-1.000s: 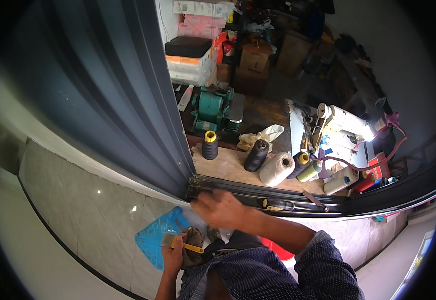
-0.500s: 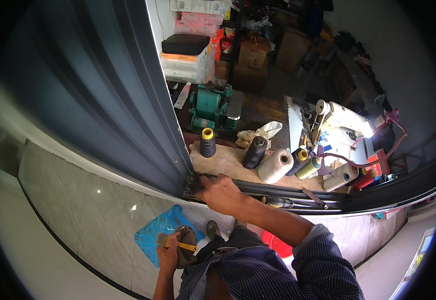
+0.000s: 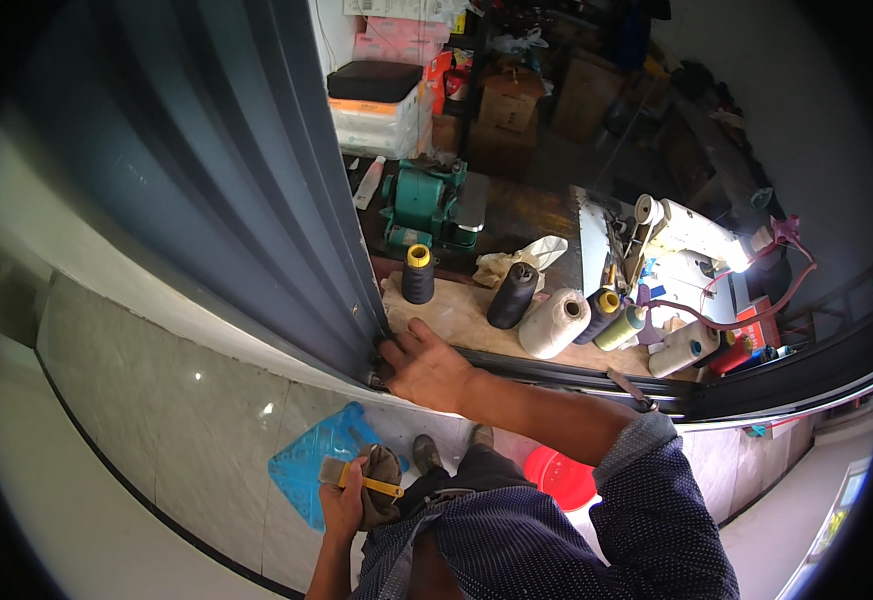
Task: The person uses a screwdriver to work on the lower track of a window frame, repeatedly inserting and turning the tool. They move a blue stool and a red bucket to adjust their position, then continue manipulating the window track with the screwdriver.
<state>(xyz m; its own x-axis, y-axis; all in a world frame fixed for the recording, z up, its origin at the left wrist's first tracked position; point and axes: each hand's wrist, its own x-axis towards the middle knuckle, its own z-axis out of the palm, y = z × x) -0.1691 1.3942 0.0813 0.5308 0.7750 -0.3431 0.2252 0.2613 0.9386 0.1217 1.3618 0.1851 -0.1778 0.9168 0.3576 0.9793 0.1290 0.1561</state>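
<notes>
At nine to eleven o'clock a tall dark grey ribbed metal panel [image 3: 207, 170] leans across the view, its folds running in long straight ridges down to a dark metal track [image 3: 577, 372]. Below it spreads a pale, glossy stone floor [image 3: 147, 420], and on that, at seven o'clock, lies one flat blue plastic sheet [image 3: 312, 470] with a faintly patterned surface.

The left hand [image 3: 345, 500], at six to seven o'clock, is clenched around a small brush with a yellow handle [image 3: 362, 482] and a crumpled brown-grey rag [image 3: 385, 480]. Both press into the palm, the brush handle pointing toward three o'clock.

Just above centre, the right hand [image 3: 425, 365] rests spread on the lower corner of the ribbed panel where it meets the track. The fingertips touch the metal; I cannot tell whether they pinch anything.

Beyond the track, at twelve to two o'clock, a worn board carries thread cones: two dark ones [image 3: 419, 275], one of them yellow-topped, one fat white cone [image 3: 555, 322], and two smaller ones [image 3: 612, 322] side by side. A green cast-metal machine [image 3: 432, 205] sits behind them at twelve o'clock, and a white sewing machine [image 3: 692, 235] with a lit lamp at two o'clock. One red plastic bucket [image 3: 562, 475] shows at five o'clock, partly hidden by the blue dotted sleeve [image 3: 657, 500].
</notes>
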